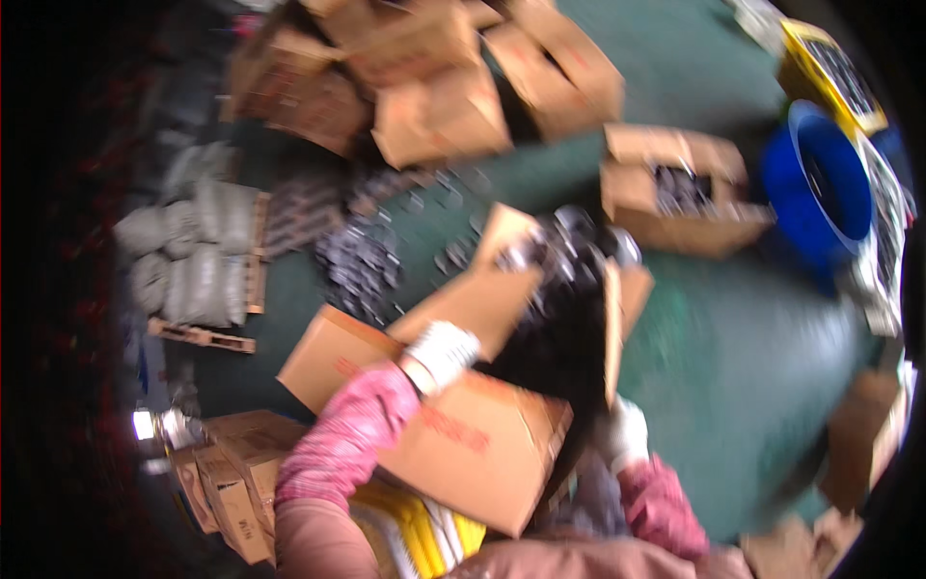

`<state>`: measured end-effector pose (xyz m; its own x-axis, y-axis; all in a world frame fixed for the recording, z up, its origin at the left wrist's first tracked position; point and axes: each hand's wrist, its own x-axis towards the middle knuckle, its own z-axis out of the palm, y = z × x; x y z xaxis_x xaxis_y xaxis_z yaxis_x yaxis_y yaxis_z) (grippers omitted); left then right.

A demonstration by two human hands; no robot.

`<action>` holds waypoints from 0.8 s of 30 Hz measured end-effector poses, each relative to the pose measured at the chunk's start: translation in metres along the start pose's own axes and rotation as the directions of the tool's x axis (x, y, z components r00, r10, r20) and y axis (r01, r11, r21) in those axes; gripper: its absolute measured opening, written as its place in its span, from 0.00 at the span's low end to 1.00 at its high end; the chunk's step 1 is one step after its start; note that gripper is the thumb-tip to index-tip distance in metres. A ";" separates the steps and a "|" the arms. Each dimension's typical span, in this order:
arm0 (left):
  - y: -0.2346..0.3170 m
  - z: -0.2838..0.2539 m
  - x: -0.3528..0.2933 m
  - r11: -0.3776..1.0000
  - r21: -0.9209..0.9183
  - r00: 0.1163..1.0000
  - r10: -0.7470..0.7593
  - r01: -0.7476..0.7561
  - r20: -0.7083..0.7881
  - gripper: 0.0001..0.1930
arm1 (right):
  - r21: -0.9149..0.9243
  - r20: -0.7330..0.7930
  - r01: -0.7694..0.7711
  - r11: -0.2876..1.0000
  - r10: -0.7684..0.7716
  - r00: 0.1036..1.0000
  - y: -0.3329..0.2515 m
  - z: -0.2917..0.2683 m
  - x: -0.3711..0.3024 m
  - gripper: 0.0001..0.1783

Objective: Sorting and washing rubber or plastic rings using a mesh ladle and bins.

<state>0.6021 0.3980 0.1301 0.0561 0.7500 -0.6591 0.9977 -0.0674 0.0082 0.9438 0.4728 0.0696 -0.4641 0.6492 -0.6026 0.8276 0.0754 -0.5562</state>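
Open carton between two gloved hands, loose parts at its far end

Has left hand (pixel 444 354), in a white glove, on the flaps at the carton's (pixel 475 439) left side, and right hand (pixel 626 434), gloved likewise, at the near end of the upright right flap (pixel 612 333). Cannot tell, through the blur, the set of the fingers on either hand: perhaps folded over cardboard, perhaps only pressed against it.

Find the carton before the body, between the hands, above the green floor (pixel 704 386), with dark rounded parts (pixel 574 246) heaped at its far end.

Could lose parts over that end through too steep a tilt or a sudden jerk, and scatter them toward the loose pile (pixel 357 270) on the left. Could crease or tear a flap by pulling hard against the weight. Could slip, too, from a weak gloved hold.
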 end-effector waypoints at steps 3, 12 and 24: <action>-0.020 0.003 -0.004 0.996 -0.084 0.999 0.000 -0.004 -0.048 0.04 | 0.084 0.003 -0.021 0.996 0.021 1.000 -0.008 -0.003 -0.001 0.05; -0.025 0.012 -0.024 0.980 -0.020 0.974 -0.200 0.199 -0.102 0.07 | 0.180 -0.026 -0.004 0.984 0.009 1.000 0.023 0.002 -0.009 0.06; -0.026 -0.003 -0.067 0.915 -0.198 0.897 -0.389 0.351 -0.209 0.17 | 0.132 -0.126 -0.024 0.991 0.041 0.991 -0.001 -0.050 -0.026 0.05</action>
<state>0.5723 0.3520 0.1766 -0.3297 0.8367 -0.4374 0.9405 0.3315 -0.0747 0.9708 0.4936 0.1142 -0.3864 0.7422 -0.5475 0.7896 -0.0406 -0.6123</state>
